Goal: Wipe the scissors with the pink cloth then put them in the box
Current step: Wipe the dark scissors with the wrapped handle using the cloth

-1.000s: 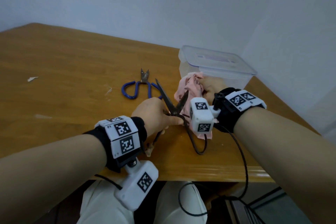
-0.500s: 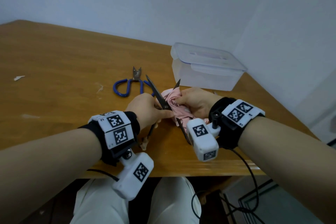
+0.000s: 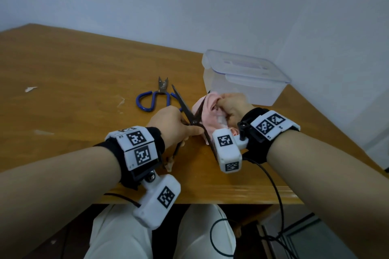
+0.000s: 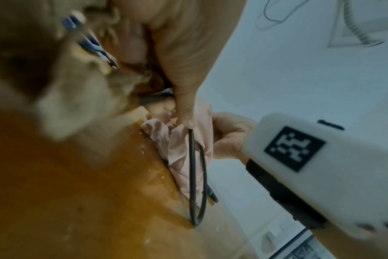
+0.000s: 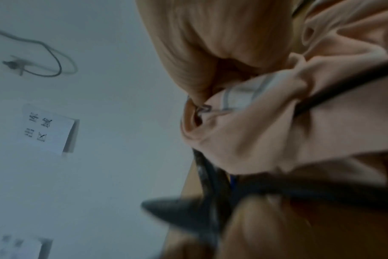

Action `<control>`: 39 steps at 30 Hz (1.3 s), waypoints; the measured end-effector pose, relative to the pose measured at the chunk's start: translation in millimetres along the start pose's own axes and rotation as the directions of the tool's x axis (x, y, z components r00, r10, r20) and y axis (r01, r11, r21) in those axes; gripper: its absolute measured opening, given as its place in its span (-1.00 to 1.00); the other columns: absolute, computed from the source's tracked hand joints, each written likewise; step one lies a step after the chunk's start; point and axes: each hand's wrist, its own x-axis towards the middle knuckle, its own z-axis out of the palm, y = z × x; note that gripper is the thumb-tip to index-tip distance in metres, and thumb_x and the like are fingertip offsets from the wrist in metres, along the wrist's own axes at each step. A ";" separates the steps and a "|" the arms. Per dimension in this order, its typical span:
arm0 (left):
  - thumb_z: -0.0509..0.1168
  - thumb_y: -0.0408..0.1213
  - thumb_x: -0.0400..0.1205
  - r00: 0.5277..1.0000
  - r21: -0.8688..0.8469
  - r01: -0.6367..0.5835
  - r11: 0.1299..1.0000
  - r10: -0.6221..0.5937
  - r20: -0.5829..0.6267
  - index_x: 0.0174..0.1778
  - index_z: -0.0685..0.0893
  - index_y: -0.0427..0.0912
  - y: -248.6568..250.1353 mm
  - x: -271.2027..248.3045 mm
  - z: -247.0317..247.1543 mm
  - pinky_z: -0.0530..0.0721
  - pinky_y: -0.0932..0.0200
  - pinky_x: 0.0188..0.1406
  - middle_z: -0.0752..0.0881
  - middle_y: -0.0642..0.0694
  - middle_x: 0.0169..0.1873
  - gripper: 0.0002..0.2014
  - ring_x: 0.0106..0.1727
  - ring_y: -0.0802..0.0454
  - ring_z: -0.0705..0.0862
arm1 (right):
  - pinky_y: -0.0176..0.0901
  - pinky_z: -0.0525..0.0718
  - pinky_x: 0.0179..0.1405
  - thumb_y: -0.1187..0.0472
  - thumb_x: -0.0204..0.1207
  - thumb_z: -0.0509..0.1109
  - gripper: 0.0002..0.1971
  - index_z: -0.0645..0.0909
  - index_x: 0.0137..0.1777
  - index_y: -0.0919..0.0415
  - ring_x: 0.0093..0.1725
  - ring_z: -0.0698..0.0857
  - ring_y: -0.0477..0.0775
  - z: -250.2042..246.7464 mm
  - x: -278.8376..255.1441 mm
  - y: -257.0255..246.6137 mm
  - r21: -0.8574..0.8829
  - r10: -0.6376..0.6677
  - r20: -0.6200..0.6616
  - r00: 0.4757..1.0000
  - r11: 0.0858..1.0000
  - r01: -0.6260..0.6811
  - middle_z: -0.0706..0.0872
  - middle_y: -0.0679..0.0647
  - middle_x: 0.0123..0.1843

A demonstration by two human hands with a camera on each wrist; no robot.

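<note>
Scissors (image 3: 190,111) stay in left hand (image 3: 172,125); right hand (image 3: 232,107) has slid bunched pink cloth (image 3: 210,115) up the blade

The left hand (image 4: 184,57) pinches a black scissor loop (image 4: 196,177) against pink cloth (image 4: 177,152) on the table (image 4: 78,192).

Glossy wooden table (image 3: 63,82), clear smooth plastic box (image 3: 248,82), soft pink cloth (image 3: 212,115), dark matt metal scissors (image 3: 185,105).

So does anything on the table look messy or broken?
A bit messy. Pale scraps and crumbs dot the wooden table, and its surface looks scuffed near the blue-handled scissors. The box also has its lid on, though the scissors go inside.
</note>
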 end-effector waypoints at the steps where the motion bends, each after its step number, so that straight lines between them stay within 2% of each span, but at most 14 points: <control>1: 0.46 0.14 0.46 1.000 -0.009 0.002 1.000 -0.002 0.007 -0.57 0.62 -0.19 -0.3 -1.2 -0.3 0.66 -0.01 -0.32 0.67 -0.06 -0.63 -0.51 -0.58 0.02 0.60 | -0.10 0.63 -0.18 0.43 0.57 0.28 -0.74 0.54 -0.27 0.08 -0.31 0.57 0.00 -8.3 1.9 -0.7 0.004 -0.001 -0.040 0.999 1.000 0.002 0.58 0.03 -0.27; 3: 0.45 0.15 0.46 1.000 -0.022 0.011 1.000 -0.011 0.011 -0.54 0.66 -0.23 -3.6 -3.4 -0.5 0.68 0.00 -0.32 0.70 -0.09 -0.61 -0.50 -0.56 -0.01 0.63 | -0.07 0.63 -0.10 0.37 0.62 0.24 -0.73 0.49 -0.28 0.07 -0.29 0.56 -0.01 -23.9 2.8 -1.8 0.017 0.002 -0.107 0.994 1.000 -0.001 0.56 0.02 -0.24; 6: 0.44 0.16 0.47 1.000 -0.036 0.021 0.999 -0.021 0.006 -0.55 0.66 -0.24 -7.3 -3.9 0.6 0.65 0.02 -0.34 0.69 -0.09 -0.62 -0.49 -0.56 0.00 0.62 | -0.06 0.64 -0.18 0.36 0.63 0.21 -0.76 0.50 -0.27 0.14 -0.27 0.61 0.07 -26.2 -6.5 -4.7 -0.008 0.045 -0.106 0.993 0.999 -0.046 0.63 0.14 -0.21; 9: 0.46 0.15 0.44 1.000 -0.054 0.014 0.998 -0.014 0.004 -0.57 0.63 -0.22 -2.7 -1.4 1.9 0.57 0.09 -0.46 0.68 -0.07 -0.64 -0.50 -0.63 0.07 0.58 | 0.02 0.72 -0.08 0.43 0.55 0.23 -0.82 0.63 -0.23 0.33 -0.21 0.72 0.19 -14.5 -18.8 -4.0 -0.095 0.141 0.036 0.989 0.986 -0.137 0.76 0.33 -0.18; 12: 0.47 0.12 0.46 1.000 -0.035 0.011 0.999 -0.011 0.004 -0.58 0.60 -0.19 2.3 -0.6 2.3 0.59 0.08 -0.43 0.65 -0.04 -0.67 -0.52 -0.66 0.10 0.54 | -0.09 0.73 -0.33 0.40 0.50 0.25 -0.86 0.63 -0.20 0.38 -0.42 0.70 0.15 -2.5 -31.3 -5.8 -0.041 0.174 0.200 0.964 0.985 -0.169 0.71 0.26 -0.37; 15: 0.47 0.12 0.46 1.000 -0.039 0.010 0.999 -0.010 0.004 -0.57 0.60 -0.19 2.1 -1.3 1.8 0.63 0.04 -0.36 0.65 -0.04 -0.66 -0.52 -0.63 0.07 0.55 | -0.06 0.68 -0.28 0.39 0.54 0.32 -0.92 0.63 -0.14 0.33 -0.34 0.66 0.12 0.8 -32.2 -7.4 0.022 0.093 0.233 0.968 0.995 -0.101 0.68 0.24 -0.31; 18: 0.47 0.15 0.45 1.000 -0.016 0.013 1.000 -0.014 -0.006 -0.54 0.59 -0.18 -0.2 -1.1 1.3 0.65 0.00 -0.32 0.65 -0.05 -0.62 -0.53 -0.58 0.03 0.57 | -0.07 0.73 -0.44 0.37 0.59 0.34 -0.92 0.66 -0.10 0.34 -0.34 0.67 0.12 2.5 -31.1 -7.1 -0.007 0.067 0.240 0.968 0.998 -0.068 0.69 0.24 -0.31; 23: 0.46 0.17 0.44 1.000 0.040 0.006 0.999 -0.005 -0.020 -0.56 0.56 -0.20 -1.0 -0.5 2.1 0.54 0.04 -0.41 0.69 -0.17 -0.54 -0.48 -0.56 -0.03 0.54 | -0.11 0.64 -0.30 0.34 0.53 0.43 -0.82 0.69 0.01 0.50 -0.30 0.63 0.08 6.5 -33.1 -8.6 -0.136 -0.058 0.100 0.993 0.988 0.072 0.66 0.19 -0.31; 25: 0.47 0.17 0.44 1.000 0.057 0.008 0.998 -0.007 -0.028 -0.61 0.50 -0.18 0.0 -1.0 2.0 0.44 0.05 -0.48 0.60 -0.15 -0.61 -0.46 -0.60 -0.01 0.47 | -0.17 0.52 -0.37 0.33 0.56 0.39 -0.76 0.66 0.05 0.57 -0.32 0.55 0.06 5.7 -32.7 -10.3 -0.288 -0.107 0.093 0.990 0.949 0.130 0.61 0.18 -0.32; 27: 0.47 0.16 0.44 0.999 0.087 0.012 0.996 -0.009 -0.039 -0.63 0.37 -0.15 1.7 -1.9 1.2 0.27 0.12 -0.55 0.39 -0.08 -0.68 -0.42 -0.64 0.01 0.32 | -0.25 0.44 -0.41 0.34 0.58 0.32 -0.78 0.67 0.05 0.52 -0.35 0.50 0.00 3.2 -32.6 -13.0 -0.381 -0.148 0.099 0.984 0.908 0.175 0.56 0.15 -0.31; 30: 0.46 0.17 0.43 0.999 0.105 0.024 0.994 -0.020 -0.042 -0.59 0.37 -0.15 2.8 -2.3 0.5 0.26 0.15 -0.55 0.35 -0.05 -0.68 -0.43 -0.64 0.02 0.31 | -0.25 0.55 -0.26 0.28 0.62 0.27 -0.80 0.60 -0.24 0.13 -0.27 0.57 -0.01 -4.5 -26.3 -15.1 -0.368 -0.153 0.043 0.987 0.916 0.158 0.60 0.03 -0.28; 33: 0.47 0.18 0.42 1.000 0.104 0.020 0.994 -0.018 -0.014 -0.54 0.46 -0.15 4.0 -2.3 0.5 0.35 0.17 -0.55 0.47 -0.02 -0.68 -0.49 -0.64 0.07 0.40 | 0.12 0.69 0.06 0.19 0.61 0.31 -0.73 0.68 -0.11 0.43 -0.07 0.69 0.23 -5.6 -22.7 -15.6 -0.313 -0.159 -0.003 0.987 0.938 0.150 0.74 0.35 -0.08; 34: 0.47 0.18 0.42 1.000 0.112 0.014 0.994 -0.013 -0.007 -0.54 0.46 -0.15 4.9 -2.6 1.0 0.33 0.19 -0.57 0.45 0.00 -0.70 -0.48 -0.65 0.08 0.38 | 0.15 0.70 0.10 0.18 0.60 0.32 -0.72 0.69 -0.08 0.44 -0.05 0.72 0.27 -4.2 -21.6 -15.3 -0.297 -0.157 0.002 0.988 0.943 0.151 0.76 0.36 -0.06; 39: 0.50 0.15 0.41 1.000 0.112 0.013 0.994 -0.010 -0.020 -0.58 0.38 -0.12 6.2 -3.6 1.8 0.23 0.20 -0.59 0.35 0.02 -0.72 -0.46 -0.67 0.09 0.30 | -0.31 0.50 -0.44 0.18 0.66 0.27 -0.71 0.57 -0.30 0.24 -0.39 0.51 -0.03 5.1 -33.4 -14.0 -0.360 -0.139 0.059 0.989 0.921 0.151 0.56 0.10 -0.38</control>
